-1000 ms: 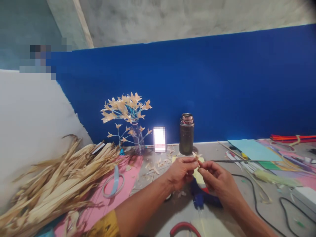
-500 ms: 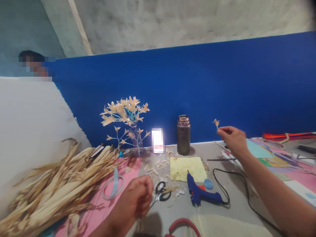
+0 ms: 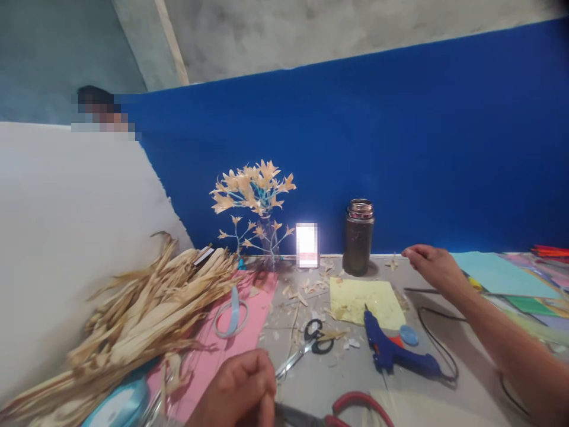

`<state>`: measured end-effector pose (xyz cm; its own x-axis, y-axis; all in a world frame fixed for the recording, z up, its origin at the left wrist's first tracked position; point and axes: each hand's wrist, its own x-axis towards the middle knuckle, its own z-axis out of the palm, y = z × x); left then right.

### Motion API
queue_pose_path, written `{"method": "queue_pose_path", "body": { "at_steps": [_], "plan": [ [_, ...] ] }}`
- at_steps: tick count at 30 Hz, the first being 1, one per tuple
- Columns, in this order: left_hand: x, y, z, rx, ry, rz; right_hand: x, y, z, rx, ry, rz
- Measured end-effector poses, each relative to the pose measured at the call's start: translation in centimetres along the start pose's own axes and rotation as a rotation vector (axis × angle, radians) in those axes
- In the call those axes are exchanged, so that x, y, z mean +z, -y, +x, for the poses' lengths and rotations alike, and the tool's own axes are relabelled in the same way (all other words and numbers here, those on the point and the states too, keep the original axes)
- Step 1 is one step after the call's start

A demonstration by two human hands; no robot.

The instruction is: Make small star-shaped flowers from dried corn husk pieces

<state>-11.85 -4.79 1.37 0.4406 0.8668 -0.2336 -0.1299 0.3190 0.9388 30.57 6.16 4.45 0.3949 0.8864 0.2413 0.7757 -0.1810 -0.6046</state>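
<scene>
My right hand is at the back of the table, right of the dark flask, thumb and fingers pinched together. Just left of its fingertips, apart from them, a small pale husk flower rests on the tabletop. No object shows in the pinch. Low in front is my left hand, its fingers loosely curled with nothing visible in them; its palm is hidden. Beside it lie black-handled scissors and a red-handled tool, cut off by the lower edge. A blue glue gun lies right of the scissors.
Dried corn husks are heaped at left on pink paper, near a tape ring and blue ribbon. Husk flowers stand in a clear vase. Scraps surround a yellow sheet. A blue partition rises behind; a person is beyond.
The small flower has left my right fingers and is now on the table. My right hand has lowered slightly. The view has turned left, and my left hand sits a little lower.
</scene>
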Motion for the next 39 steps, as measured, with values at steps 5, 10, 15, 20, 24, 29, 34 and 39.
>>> {"method": "queue_pose_path", "body": {
  "at_steps": [5,10,15,20,24,29,34,39],
  "plan": [
    [4.7,-1.5,1.2,0.038,0.260,0.294,0.8,7.5,-11.4,-0.414,0.125,0.113],
    [6.4,-2.7,1.4,0.194,0.335,0.901,0.9,10.0,-17.5,-0.666,0.502,0.131],
    [4.3,-4.2,2.4,0.188,0.318,1.010,-0.5,8.7,-16.4,-0.556,0.511,0.355],
    [1.9,-4.4,8.7,0.236,-0.224,1.297,-1.2,8.2,-14.8,-0.390,0.365,0.567],
    [0.3,-2.6,13.8,0.176,-0.327,1.351,0.4,6.6,-12.8,-0.266,0.186,0.575],
    [-1.3,-1.8,15.5,0.155,-0.370,1.276,1.9,3.7,-11.0,-0.087,0.076,0.632],
    [-0.1,-3.7,12.9,0.145,-0.269,1.086,2.5,2.9,-10.4,0.083,0.047,0.791],
    [4.2,-3.6,7.9,0.184,0.033,0.718,3.9,5.0,-12.4,0.146,0.438,1.054]
  ]
}}
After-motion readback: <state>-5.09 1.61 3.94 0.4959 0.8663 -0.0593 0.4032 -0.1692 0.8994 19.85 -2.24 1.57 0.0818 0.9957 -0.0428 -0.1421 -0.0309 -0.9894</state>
